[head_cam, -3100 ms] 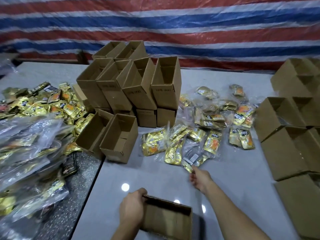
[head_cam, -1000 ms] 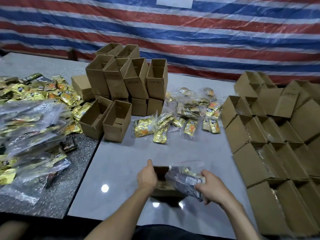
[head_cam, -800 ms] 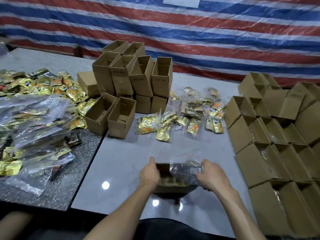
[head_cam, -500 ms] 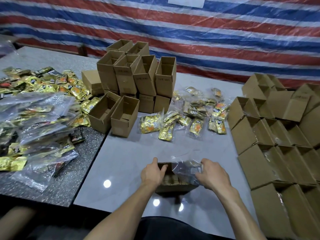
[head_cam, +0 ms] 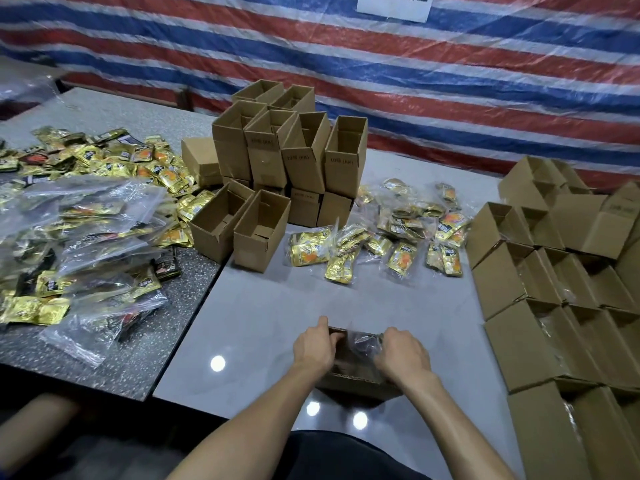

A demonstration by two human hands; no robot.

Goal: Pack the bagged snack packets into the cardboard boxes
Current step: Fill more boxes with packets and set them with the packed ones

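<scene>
Lower centre of frame: open cardboard box (head_cam: 353,384) on the pale surface (head_cam: 263,327). Left hand (head_cam: 313,346) grips the box's left rim, fingers curled over the edge, thumb pointing away. Right hand (head_cam: 403,355) is curled over a clear bag of snack packets (head_cam: 363,342), which sits partly inside the box mouth. More bagged packets (head_cam: 381,244) lie mid-frame; empty boxes (head_cam: 304,157) are stacked behind them, with more boxes (head_cam: 540,306) ranked at right and a heap of bags (head_cam: 86,230) at left.
</scene>
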